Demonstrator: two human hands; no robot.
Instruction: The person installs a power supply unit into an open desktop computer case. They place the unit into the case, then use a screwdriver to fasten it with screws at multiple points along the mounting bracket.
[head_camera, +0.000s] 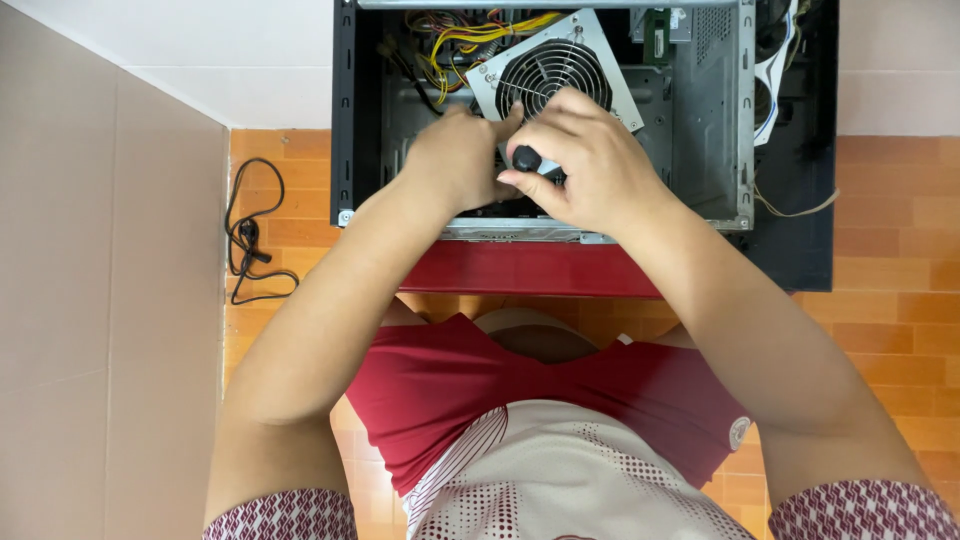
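— Holding the screwdriver (527, 158) by its black handle, our right hand (590, 160) was curled around it, thumb and fingertips pinched on the knob. Did we judge it easy to grip?

— We did. It looked light and stiff, and the rounded handle seemed the place to hold; the shaft was hidden under our fingers. Our left hand (455, 160) was closed loosely just beside it, thumb touching the power supply (555, 65), though we could not tell whether it gripped anything.

— And that grey box with the round fan grille?

— It sat tilted at the far side of the open computer case (345, 120), which lay on a red stool (520, 268). We took it for heavy, hard and sharp-edged, best held by its flat metal sides, not by the grille or the yellow wires (470, 35).

— Any labels?

— We made out only a small green circuit strip (655, 35) at the far right. A black cable (250, 235) lay coiled on the orange floor tiles (890, 300) to the left.
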